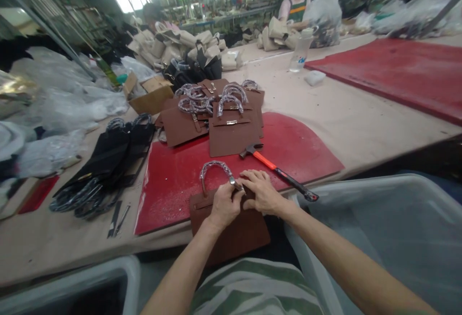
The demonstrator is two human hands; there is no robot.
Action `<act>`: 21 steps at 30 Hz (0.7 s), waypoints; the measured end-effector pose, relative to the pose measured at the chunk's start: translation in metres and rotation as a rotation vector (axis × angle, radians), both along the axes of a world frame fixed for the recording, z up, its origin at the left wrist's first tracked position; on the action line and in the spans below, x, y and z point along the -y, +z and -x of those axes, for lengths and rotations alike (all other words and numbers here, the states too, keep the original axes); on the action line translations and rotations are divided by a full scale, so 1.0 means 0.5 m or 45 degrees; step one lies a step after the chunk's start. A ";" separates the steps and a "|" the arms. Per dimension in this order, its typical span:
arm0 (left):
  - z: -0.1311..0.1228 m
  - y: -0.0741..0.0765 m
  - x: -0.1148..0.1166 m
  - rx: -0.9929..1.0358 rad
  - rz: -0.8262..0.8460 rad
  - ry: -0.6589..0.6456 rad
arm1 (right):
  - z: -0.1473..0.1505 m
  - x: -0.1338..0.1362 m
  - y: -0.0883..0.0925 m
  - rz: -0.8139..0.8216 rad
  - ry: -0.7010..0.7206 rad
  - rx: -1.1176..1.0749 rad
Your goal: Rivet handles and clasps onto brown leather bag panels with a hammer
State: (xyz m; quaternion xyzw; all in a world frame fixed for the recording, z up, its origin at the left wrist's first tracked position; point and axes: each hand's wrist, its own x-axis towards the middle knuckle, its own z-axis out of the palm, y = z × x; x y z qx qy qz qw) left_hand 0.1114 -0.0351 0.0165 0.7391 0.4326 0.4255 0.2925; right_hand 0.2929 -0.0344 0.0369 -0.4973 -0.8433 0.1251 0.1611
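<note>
A brown handbag panel [231,240] hangs over the front edge of the table, its handle [216,164] wrapped in clear plastic and standing up. A small shiny metal fitting [236,183] shows at the panel's top, between my hands. My left hand [224,205] is closed there, thumb and fingers pinched close to the fitting. My right hand [264,194] bends its fingers over the panel's upper right part, beside the left fingertips. Just beyond lies a claw hammer [272,165] with an orange and black handle, on the red board [173,195].
More brown panels [234,137] are piled at the board's back. Black bag pieces [108,156] lie left, near thin tools [119,220]. Grey bins [393,228] flank me below the table. A bottle [300,50] and another person [296,5] are farther back.
</note>
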 end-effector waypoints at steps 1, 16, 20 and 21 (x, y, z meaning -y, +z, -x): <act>0.004 0.002 -0.002 0.125 0.071 0.023 | 0.002 0.000 -0.007 0.007 -0.016 -0.011; 0.356 0.063 -0.078 -0.952 0.511 0.941 | 0.003 0.001 -0.003 0.032 -0.074 -0.066; 0.334 0.051 -0.067 -0.976 0.432 0.968 | 0.003 -0.005 -0.004 0.042 -0.075 -0.062; 0.322 0.049 -0.059 -0.987 0.351 0.988 | 0.003 -0.007 -0.006 0.039 -0.073 -0.060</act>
